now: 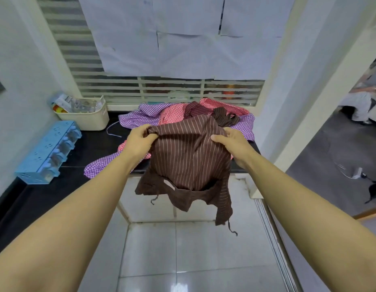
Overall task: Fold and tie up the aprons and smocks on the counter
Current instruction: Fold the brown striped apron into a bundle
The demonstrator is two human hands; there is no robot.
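Left arm: bare forearm, stretched forward from the lower left.
Left hand [140, 141]: back toward the camera, fingers curled, pinching one upper corner of the brown striped garment [189, 159].
Right arm: bare forearm, stretched forward from the lower right.
Right hand [231, 140]: thumb laid across the front of the cloth, fingers tucked behind its other upper corner.
Both hands: level with each other, raised, the cloth hanging between them.

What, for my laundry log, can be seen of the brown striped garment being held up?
The brown striped garment is thin woven cloth, dark brown with fine pale stripes. It hangs crumpled and unfolded in front of the edge of the counter. The left hand and the right hand grip its bunched upper corners. A pale label shows near the lower part, and thin ties dangle below.
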